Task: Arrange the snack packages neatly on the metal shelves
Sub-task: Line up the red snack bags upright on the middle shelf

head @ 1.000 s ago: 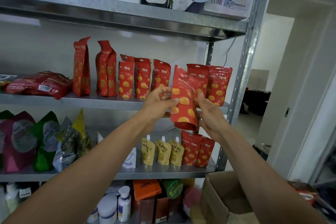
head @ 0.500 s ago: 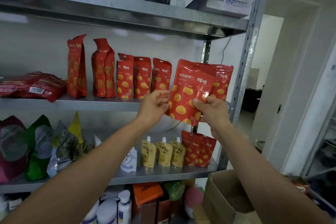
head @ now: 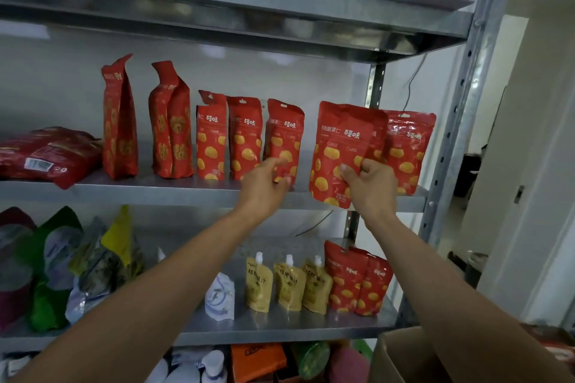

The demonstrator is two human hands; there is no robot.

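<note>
Since approx half a sec back, our left hand (head: 264,186) has let go of the held pouch (head: 339,146) and gone left to the third small pouch (head: 284,134). The held pouch now hangs from our right hand (head: 371,188) alone, lower & closer to the middle shelf (head: 155,193).

L to R on that shelf: a flat red pack (head: 46,154) lying down, two tall red bags (head: 119,121) standing, then three small red pouches (head: 211,140) w/ yellow kernels, upright in a row. Left hand is at the lower corner of the third one, thumb & forefinger half-curled, seemingly pinching its edge.

Then a gap, then the held pouch, upright, label facing us, bottom edge just in front of the shelf lip, not yet set down. Right hand grips its lower right part, thumb on the front, fingers curled behind. A half-hidden pouch (head: 378,137) peeks out behind it, and the far-right pouch (head: 410,149) stands by the upright post (head: 455,121).

Step in hand, we reckon: placing this pouch into the gap. Next move probably needs the third pouch steadied or nudged for room. Then the held one goes over the lip & stands on its base, in line w/ the rest, so it doesn't tip fwd.
</note>
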